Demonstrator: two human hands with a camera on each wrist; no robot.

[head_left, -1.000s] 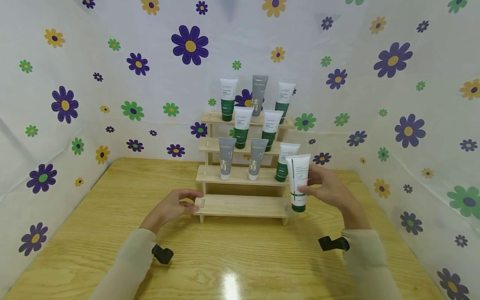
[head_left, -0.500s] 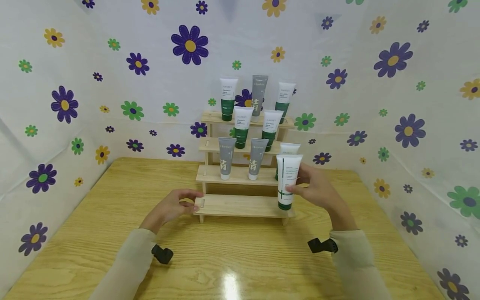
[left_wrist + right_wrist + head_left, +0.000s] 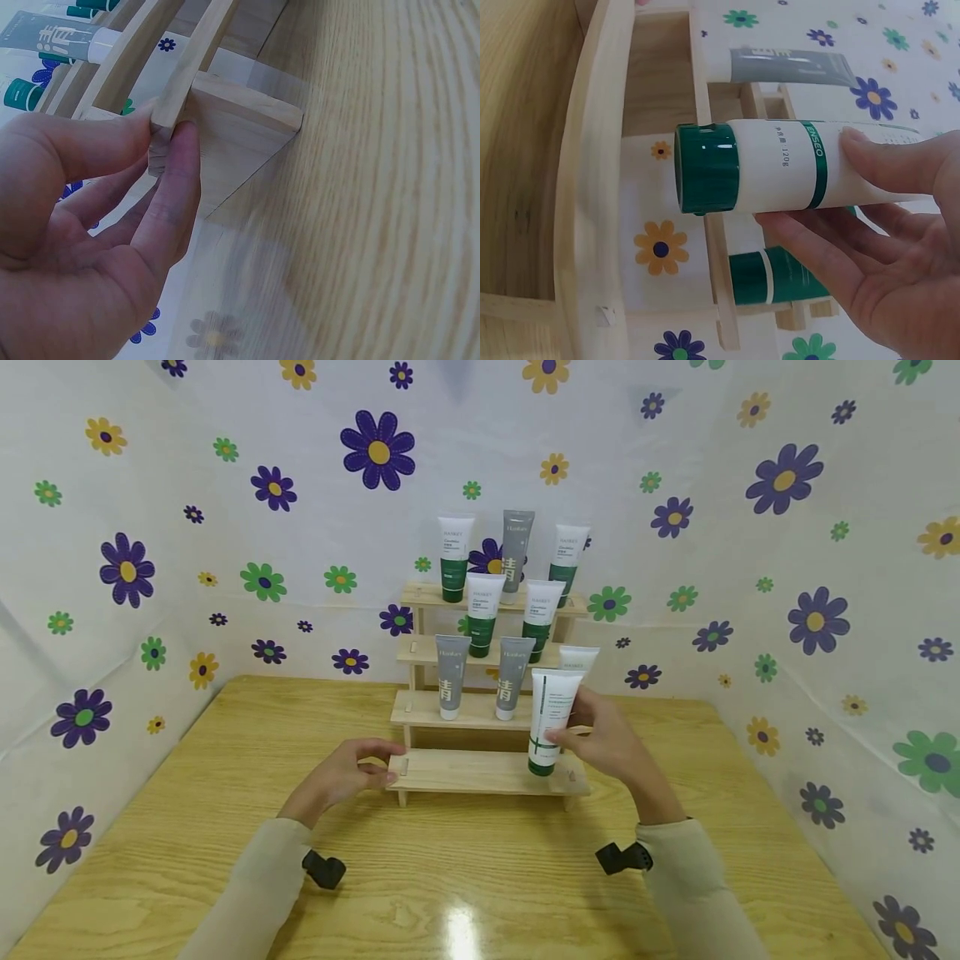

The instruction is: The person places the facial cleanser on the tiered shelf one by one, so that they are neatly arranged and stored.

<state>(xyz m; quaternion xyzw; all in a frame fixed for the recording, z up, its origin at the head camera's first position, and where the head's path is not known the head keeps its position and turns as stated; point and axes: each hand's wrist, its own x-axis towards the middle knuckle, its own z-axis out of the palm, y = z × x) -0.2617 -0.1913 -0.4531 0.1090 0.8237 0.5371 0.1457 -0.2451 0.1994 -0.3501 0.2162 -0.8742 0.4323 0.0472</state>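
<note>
My right hand (image 3: 606,739) grips a white squeeze tube (image 3: 553,714) with a dark green cap. The tube is upright, cap down, over the right part of the lowest step of a wooden tiered display rack (image 3: 465,770). In the right wrist view, a gap shows between the green cap (image 3: 707,169) and the step's board (image 3: 592,187). Thumb and fingers are on opposite sides of the tube. At the rack's left end, my left hand (image 3: 352,772) pinches the lowest board, as the left wrist view shows, thumb (image 3: 97,142) on one face and a finger on the other.
On the upper steps stand several tubes, some grey (image 3: 452,677), others white and green (image 3: 484,610). One white tube (image 3: 579,660) is partly hidden behind the held one. The rack stands on a wood-grain table (image 3: 420,877) before a flower-print backdrop (image 3: 300,527).
My right hand has carried the white tube leftward, from beside the rack's right end to over the lowest step. My left hand has stayed on the rack.
</note>
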